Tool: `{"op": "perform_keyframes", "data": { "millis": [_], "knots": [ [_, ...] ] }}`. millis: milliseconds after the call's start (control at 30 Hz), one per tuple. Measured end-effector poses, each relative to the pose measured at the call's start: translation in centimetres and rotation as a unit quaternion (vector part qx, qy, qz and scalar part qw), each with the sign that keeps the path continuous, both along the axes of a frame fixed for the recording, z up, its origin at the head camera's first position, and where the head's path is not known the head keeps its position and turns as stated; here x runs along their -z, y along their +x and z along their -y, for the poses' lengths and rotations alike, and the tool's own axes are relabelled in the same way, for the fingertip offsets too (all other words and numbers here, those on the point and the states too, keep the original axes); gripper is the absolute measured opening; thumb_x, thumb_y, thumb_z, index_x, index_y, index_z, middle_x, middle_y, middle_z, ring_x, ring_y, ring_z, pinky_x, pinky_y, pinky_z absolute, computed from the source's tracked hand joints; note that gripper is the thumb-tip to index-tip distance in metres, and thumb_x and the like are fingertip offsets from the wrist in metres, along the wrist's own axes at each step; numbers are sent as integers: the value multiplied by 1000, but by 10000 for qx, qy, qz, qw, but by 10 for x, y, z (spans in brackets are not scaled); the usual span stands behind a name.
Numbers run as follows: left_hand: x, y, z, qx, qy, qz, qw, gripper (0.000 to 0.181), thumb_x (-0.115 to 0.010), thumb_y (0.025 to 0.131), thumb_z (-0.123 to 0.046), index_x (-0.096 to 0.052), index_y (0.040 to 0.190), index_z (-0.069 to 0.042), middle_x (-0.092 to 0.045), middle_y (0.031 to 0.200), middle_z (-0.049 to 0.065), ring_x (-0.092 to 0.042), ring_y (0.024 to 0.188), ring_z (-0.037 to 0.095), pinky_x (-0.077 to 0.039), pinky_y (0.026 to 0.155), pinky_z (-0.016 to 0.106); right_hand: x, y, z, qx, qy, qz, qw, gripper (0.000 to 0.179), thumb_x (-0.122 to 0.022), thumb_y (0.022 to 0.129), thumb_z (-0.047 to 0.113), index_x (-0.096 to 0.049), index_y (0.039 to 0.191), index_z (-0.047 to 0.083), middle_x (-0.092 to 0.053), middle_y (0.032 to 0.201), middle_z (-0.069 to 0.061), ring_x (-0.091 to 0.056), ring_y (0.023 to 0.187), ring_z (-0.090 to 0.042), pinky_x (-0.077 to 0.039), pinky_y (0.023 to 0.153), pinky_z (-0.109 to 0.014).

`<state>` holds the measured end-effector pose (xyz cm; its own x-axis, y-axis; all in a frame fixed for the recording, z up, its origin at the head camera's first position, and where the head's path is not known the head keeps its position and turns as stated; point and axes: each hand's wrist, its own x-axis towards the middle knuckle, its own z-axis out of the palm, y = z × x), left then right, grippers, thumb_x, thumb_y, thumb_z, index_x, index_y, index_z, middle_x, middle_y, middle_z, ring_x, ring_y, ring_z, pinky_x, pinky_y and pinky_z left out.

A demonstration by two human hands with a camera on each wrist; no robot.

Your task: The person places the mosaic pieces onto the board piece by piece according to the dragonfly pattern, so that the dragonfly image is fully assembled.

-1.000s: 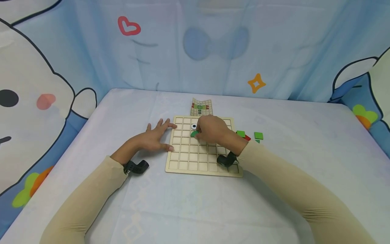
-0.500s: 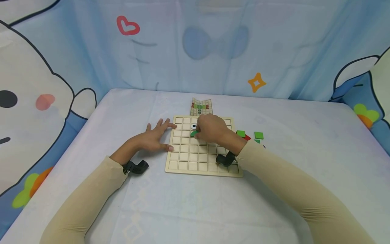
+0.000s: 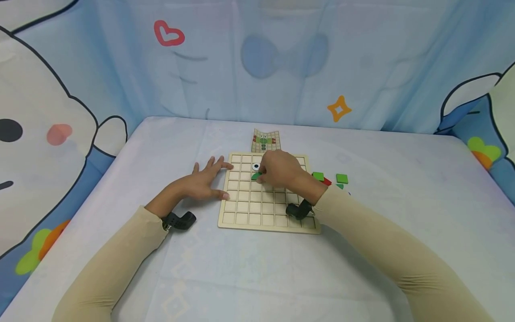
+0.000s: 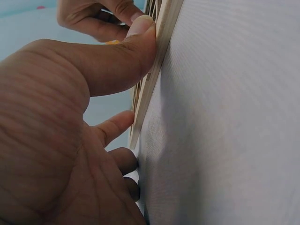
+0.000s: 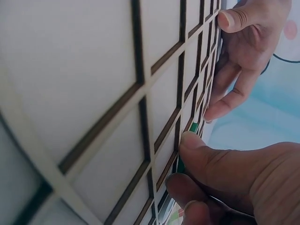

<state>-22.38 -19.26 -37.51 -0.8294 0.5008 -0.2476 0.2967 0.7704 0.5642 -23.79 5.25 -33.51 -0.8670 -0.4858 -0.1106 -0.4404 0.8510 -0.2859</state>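
Note:
My left hand (image 3: 203,181) lies spread at the left edge of the wooden grid board (image 3: 243,219), its thumb and a fingertip on the rim. In the left wrist view the thumb (image 4: 136,42) touches that edge. My right hand (image 3: 280,170) is over the upper middle of the board. Between its thumb and finger, in the right wrist view, it pinches a small green tile (image 5: 181,165), mostly hidden. A dark green rounded tile (image 3: 255,176) shows beside the fingertips in the head view. Just above it sits a white eye tile (image 3: 255,167) with a black pupil.
A patterned picture card (image 3: 265,141) stands behind the board. To the right of the board lie a bright green square tile (image 3: 318,176), a red tile (image 3: 327,182), another green square (image 3: 341,179) and a small dark green tile (image 3: 340,186), partly beside the right forearm.
Almost nothing differs. Both hands stay in place on the board, with only a very slight shift of the right hand and wrist.

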Motion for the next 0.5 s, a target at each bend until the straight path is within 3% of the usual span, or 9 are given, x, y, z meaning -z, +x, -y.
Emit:
{"op": "perform_keyframes", "data": {
  "millis": [500],
  "knots": [
    [0, -1, 1, 40, 47, -33, 10000, 80, -72, 89, -39, -26, 152, -22, 7, 166, 17, 15, 152, 37, 18, 114, 64, 1, -1, 0, 105, 12, -4, 9999, 21, -78, 86, 25, -79, 97, 7, -77, 89, -4, -66, 71, -13, -50, 61, -27]
  ]
}}
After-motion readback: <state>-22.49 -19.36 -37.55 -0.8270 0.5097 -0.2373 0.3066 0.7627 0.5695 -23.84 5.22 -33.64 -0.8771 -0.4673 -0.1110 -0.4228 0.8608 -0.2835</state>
